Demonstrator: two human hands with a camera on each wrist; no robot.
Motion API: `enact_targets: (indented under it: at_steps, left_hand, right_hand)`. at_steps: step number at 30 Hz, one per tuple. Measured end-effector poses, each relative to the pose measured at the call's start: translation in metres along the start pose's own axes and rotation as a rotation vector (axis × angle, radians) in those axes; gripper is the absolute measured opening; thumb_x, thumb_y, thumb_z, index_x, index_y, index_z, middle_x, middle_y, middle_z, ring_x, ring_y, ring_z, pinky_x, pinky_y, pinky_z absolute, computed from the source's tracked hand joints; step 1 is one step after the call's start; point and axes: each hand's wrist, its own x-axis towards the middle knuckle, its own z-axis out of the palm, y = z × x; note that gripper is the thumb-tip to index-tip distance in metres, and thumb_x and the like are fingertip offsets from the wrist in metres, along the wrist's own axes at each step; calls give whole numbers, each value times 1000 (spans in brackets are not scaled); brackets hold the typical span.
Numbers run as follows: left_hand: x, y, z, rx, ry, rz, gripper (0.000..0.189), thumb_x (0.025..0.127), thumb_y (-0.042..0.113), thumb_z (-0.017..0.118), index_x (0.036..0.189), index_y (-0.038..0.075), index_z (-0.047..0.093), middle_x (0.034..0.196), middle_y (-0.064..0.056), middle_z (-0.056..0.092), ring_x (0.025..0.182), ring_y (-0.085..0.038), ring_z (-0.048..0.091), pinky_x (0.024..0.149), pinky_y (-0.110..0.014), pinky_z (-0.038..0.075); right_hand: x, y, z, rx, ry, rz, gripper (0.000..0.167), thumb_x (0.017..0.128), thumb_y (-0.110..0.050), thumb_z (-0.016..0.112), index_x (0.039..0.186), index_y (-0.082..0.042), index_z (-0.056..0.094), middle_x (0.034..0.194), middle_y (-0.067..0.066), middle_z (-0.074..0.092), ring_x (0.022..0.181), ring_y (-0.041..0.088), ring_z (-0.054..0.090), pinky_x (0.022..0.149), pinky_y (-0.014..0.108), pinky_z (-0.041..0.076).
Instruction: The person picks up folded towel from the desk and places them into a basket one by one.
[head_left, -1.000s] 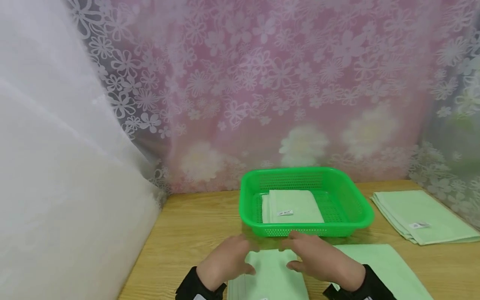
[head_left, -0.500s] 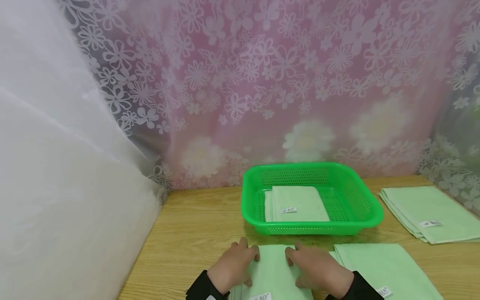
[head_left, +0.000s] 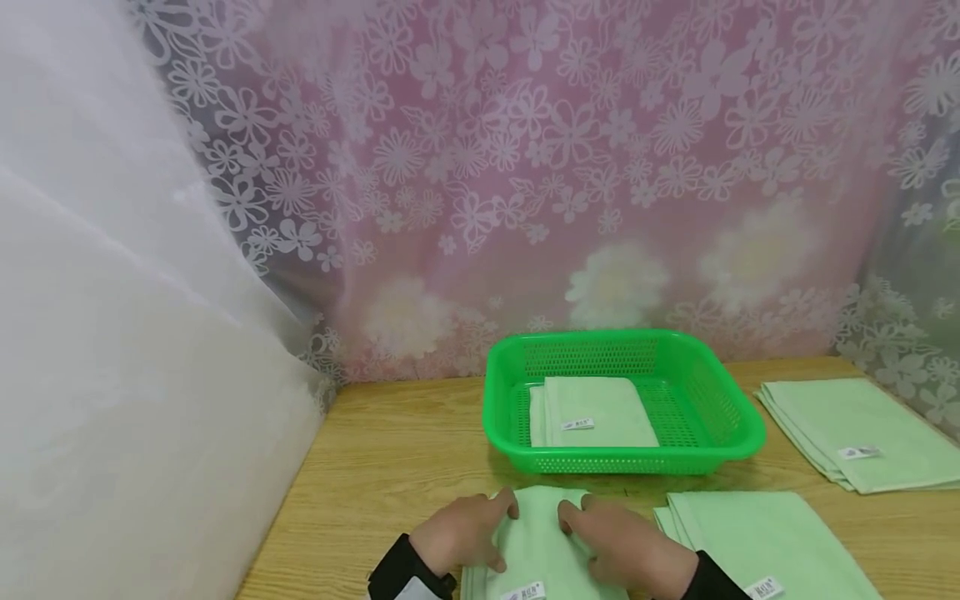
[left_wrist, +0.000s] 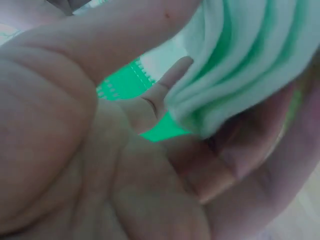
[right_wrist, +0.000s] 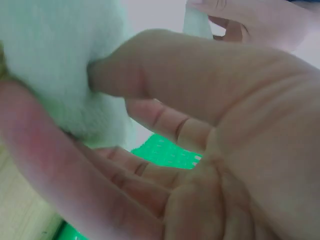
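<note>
A folded light green towel [head_left: 538, 537] lies at the table's near edge, a white label [head_left: 522, 592] on its near part. My left hand [head_left: 467, 532] grips its left far corner and my right hand [head_left: 613, 540] grips its right far corner. In the left wrist view the thumb lies over the towel's layered edge [left_wrist: 240, 60] with fingers curled beneath. In the right wrist view the thumb [right_wrist: 165, 75] presses into the towel [right_wrist: 55, 65] with fingers under it. Just beyond stands a green basket [head_left: 738, 425] holding another folded towel [head_left: 596, 412].
A flat green towel [head_left: 757, 542] lies right of my hands, and a stack of towels [head_left: 862, 433] sits at the far right. A white sheet [head_left: 112, 375] hangs at the left, and a flowered curtain [head_left: 562, 183] backs the wooden table [head_left: 390, 467].
Both hands slid in along the towel's far edge and closed on its corners. The towel's label has come into view near the bottom edge.
</note>
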Motion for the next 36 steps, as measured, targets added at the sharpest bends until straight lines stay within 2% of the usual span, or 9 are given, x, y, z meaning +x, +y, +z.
enact_targets:
  at_steps: [4, 8, 11, 14, 19, 24, 27, 31, 36]
  left_hand:
    - [-1, 7, 5, 42, 3, 45, 51, 79, 8, 84, 118, 26, 56, 93, 1, 61, 80, -10, 55, 67, -25, 46]
    - [-2, 13, 8, 72, 42, 51, 46, 80, 1, 81, 112, 23, 56, 90, 3, 59, 80, -10, 52, 68, -24, 45]
    - [-3, 14, 7, 45, 68, 47, 40, 79, -4, 79, 102, 20, 56, 85, 3, 56, 75, -9, 50, 66, -23, 43]
    - [-7, 15, 1, 46, 99, 78, 35, 77, -10, 76, 91, 17, 59, 80, 4, 56, 70, -8, 48, 63, -22, 41]
    - [-25, 22, -26, 41, 104, 147, 30, 78, -9, 75, 84, 20, 67, 84, 7, 61, 73, -7, 51, 67, -21, 42]
    - [-49, 34, -63, -39, 165, 196, 23, 84, 0, 75, 86, 22, 71, 91, 9, 62, 83, -7, 56, 73, -22, 47]
    - [-55, 43, -79, -80, 225, 213, 22, 87, 0, 73, 89, 22, 74, 96, 8, 63, 91, -10, 59, 76, -23, 49]
    - [-46, 56, -91, -138, 314, 205, 21, 89, 1, 71, 97, 19, 78, 105, 4, 70, 105, -16, 63, 82, -27, 53]
    - [-16, 61, -99, -250, 450, 182, 22, 93, 2, 67, 107, 16, 78, 122, -2, 70, 120, -23, 62, 92, -38, 54]
  right_hand:
    - [1, -3, 3, 42, -25, -23, 39, 81, 12, 68, 101, -18, 52, 84, -4, 43, 57, 9, 38, 53, 22, 36]
    - [0, -6, 2, 58, -28, -52, 32, 89, 10, 63, 102, -16, 50, 87, -3, 39, 57, 7, 35, 51, 21, 34]
    - [0, -9, -1, 45, 6, -86, 31, 87, 12, 63, 97, -15, 50, 88, -4, 38, 57, 6, 34, 51, 20, 34]
    - [-3, -11, -8, 69, 20, -103, 33, 83, 14, 63, 91, -16, 53, 91, -7, 37, 58, 4, 34, 52, 18, 34]
    - [-13, -19, -37, 131, 3, -108, 36, 83, 14, 58, 90, -21, 60, 94, -12, 39, 59, 1, 37, 58, 17, 36]
    - [-27, -25, -75, 114, 94, -100, 39, 85, 10, 56, 93, -28, 63, 98, -13, 43, 57, 1, 38, 59, 18, 37]
    - [-34, -23, -94, 104, 162, -53, 40, 84, 9, 57, 95, -29, 63, 101, -12, 44, 51, 1, 33, 53, 18, 37]
    - [-34, -14, -111, 108, 223, -11, 37, 85, 8, 58, 97, -26, 66, 104, -8, 44, 50, 0, 33, 50, 19, 36]
    - [-24, 7, -122, 101, 371, 1, 35, 82, 11, 59, 100, -16, 73, 104, -1, 48, 59, 0, 35, 52, 20, 34]
